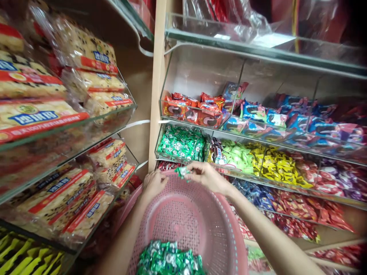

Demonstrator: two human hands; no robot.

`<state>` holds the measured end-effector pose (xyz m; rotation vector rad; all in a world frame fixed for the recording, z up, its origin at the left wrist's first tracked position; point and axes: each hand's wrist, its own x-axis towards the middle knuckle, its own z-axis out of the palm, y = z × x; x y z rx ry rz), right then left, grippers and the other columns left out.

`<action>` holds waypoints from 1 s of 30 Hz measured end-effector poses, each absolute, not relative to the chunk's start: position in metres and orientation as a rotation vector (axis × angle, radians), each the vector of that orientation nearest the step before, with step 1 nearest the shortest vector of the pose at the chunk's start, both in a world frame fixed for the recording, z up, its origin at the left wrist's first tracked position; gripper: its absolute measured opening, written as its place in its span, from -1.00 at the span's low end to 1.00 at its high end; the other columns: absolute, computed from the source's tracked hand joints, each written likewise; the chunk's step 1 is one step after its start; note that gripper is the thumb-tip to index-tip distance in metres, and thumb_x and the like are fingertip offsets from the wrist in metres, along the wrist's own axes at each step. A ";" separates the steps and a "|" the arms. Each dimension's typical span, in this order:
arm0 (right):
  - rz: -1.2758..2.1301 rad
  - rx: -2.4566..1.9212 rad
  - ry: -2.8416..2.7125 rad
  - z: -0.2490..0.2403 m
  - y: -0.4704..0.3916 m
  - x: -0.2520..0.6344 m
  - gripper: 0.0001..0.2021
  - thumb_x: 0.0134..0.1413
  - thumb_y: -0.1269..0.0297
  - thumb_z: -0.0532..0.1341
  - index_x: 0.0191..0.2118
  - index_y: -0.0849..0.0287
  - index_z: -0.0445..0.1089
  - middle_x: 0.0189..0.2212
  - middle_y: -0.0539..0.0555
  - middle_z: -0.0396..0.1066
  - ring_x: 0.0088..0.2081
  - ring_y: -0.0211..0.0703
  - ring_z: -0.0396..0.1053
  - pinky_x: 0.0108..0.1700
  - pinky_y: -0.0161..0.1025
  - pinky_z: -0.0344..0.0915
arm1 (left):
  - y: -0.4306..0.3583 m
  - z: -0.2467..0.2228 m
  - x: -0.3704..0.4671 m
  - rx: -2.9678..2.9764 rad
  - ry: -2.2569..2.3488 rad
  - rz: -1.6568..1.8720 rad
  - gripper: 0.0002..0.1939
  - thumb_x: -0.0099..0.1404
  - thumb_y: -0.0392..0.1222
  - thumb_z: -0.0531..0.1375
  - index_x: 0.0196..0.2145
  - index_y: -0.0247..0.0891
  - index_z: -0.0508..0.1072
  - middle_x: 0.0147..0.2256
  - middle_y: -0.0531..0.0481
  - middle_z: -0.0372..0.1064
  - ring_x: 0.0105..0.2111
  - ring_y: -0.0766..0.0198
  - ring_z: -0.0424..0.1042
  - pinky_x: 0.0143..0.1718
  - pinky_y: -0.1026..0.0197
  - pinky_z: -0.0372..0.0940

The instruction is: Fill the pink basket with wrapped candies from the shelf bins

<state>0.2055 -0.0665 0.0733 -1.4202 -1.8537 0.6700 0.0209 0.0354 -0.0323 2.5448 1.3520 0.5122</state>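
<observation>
A pink perforated basket [229, 236] is in front of me, with a pile of green-wrapped candies [170, 259] at its near side. My left hand [155, 183] rests at the basket's far left rim, fingers curled over it. Between the thumb and fingers of my right hand [202, 175] is a green candy [182, 172], held over the basket's far rim. Just beyond, a clear shelf bin [183, 143] is full of the same green candies.
Shelves of wrapped rice crackers [91, 214] stand close on the left. To the right, clear-fronted bins hold yellow candies [279, 164], light green candies [236, 156] and blue packets [254, 110]. A wooden post [156, 84] rises between the shelves.
</observation>
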 end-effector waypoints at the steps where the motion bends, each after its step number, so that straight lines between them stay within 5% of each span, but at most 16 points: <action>1: 0.802 -1.419 -1.870 0.060 -0.076 0.203 -0.75 0.00 0.13 0.24 -0.31 0.24 0.43 -0.52 -0.05 0.30 -0.51 -0.34 0.15 -0.44 -0.35 0.13 | 0.035 -0.033 0.021 2.551 1.356 0.503 -0.65 0.28 0.01 0.01 -0.34 -0.14 0.55 -0.25 -0.04 0.40 -0.23 0.26 0.37 -0.27 0.28 0.16; 8: 1.490 -1.504 -1.899 -0.057 -0.119 0.195 -0.81 -0.09 0.26 0.28 -0.37 0.30 0.45 -0.57 -0.08 0.28 -0.52 -0.38 0.15 -0.45 -0.39 0.11 | 0.036 -0.036 0.022 2.622 1.373 0.515 -0.62 0.28 0.03 -0.02 -0.37 -0.14 0.55 -0.26 -0.02 0.40 -0.28 0.27 0.37 -0.33 0.27 0.15; 14: 1.779 -1.719 -1.981 -0.084 -0.142 0.198 -0.64 -0.26 0.21 0.38 -0.26 0.27 0.49 -0.52 -0.05 0.36 -0.50 -0.34 0.22 -0.47 -0.42 0.13 | 0.036 -0.035 0.023 2.606 1.362 0.506 -0.62 0.28 0.01 0.00 -0.40 -0.17 0.55 -0.27 -0.02 0.38 -0.28 0.27 0.37 -0.34 0.27 0.15; 23: 1.776 -1.787 -2.231 -0.099 -0.170 0.169 -0.57 -0.26 0.29 0.39 -0.14 0.25 0.48 -0.43 0.00 0.42 -0.48 -0.34 0.25 -0.50 -0.46 0.11 | 0.035 -0.034 0.023 2.604 1.375 0.484 -0.62 0.28 0.02 0.00 -0.39 -0.17 0.55 -0.27 -0.03 0.39 -0.28 0.26 0.38 -0.32 0.27 0.16; 30: 1.464 -1.856 -2.333 -0.081 -0.180 0.169 -0.55 -0.28 0.38 0.37 -0.11 0.18 0.46 -0.30 0.04 0.46 -0.34 -0.24 0.31 -0.40 -0.41 0.11 | 0.034 -0.033 0.023 2.566 1.379 0.474 -0.62 0.28 0.05 0.00 -0.36 -0.15 0.55 -0.23 -0.02 0.40 -0.24 0.26 0.37 -0.27 0.27 0.17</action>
